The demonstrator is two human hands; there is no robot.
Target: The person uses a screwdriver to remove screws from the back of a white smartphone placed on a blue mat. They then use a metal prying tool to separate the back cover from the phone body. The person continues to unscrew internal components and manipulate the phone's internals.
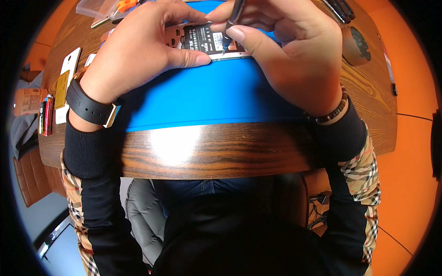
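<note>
An opened phone [199, 41] with a black battery and a silver frame lies on a blue mat [207, 92] at the far middle. My left hand [138, 48] grips its left side, the thumb along the near edge and the fingers bent over the far side. Between the thumb and fingers of my right hand [299, 50] is a slim, pen-shaped screwdriver [235, 14], black with a blue lower end. Its tip points down at the phone's near edge, to the right of my left thumb. Whether the tip touches a screw is too small to tell.
At the left lie a white phone [70, 69], a gold flat piece [61, 89] and a red and black box [48, 117]. A clear tray [92, 9] and an orange item [126, 5] stand far left. Far right are dark tools [340, 10] and a round container [357, 46].
</note>
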